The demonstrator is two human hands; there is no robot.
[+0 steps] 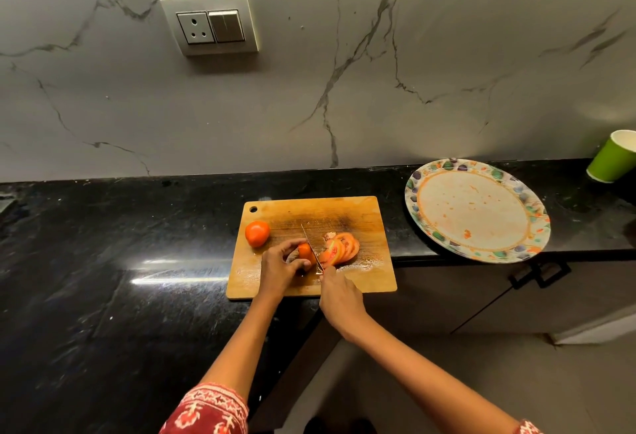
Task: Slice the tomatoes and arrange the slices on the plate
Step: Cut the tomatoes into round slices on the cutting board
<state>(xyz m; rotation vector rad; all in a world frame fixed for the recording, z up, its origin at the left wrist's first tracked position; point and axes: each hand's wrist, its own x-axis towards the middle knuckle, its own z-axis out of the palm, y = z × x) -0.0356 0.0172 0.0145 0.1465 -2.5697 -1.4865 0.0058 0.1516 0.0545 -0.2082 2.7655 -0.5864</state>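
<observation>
On the wooden cutting board (364,213) my left hand (280,266) grips the remaining piece of a tomato (305,252) between thumb and fingers. My right hand (339,296) holds a knife (311,246) whose blade stands against the cut face of that piece. Several cut slices (340,247) lean together just right of the blade. A whole tomato (257,233) sits at the board's left side. The flowered plate (476,210) lies to the right of the board, with only small red specks on it.
The board lies on a black stone counter (120,261) whose front edge steps back under the plate. A green paper cup (614,156) stands at the far right. A marble wall with a socket (210,24) rises behind. Floor shows at lower right.
</observation>
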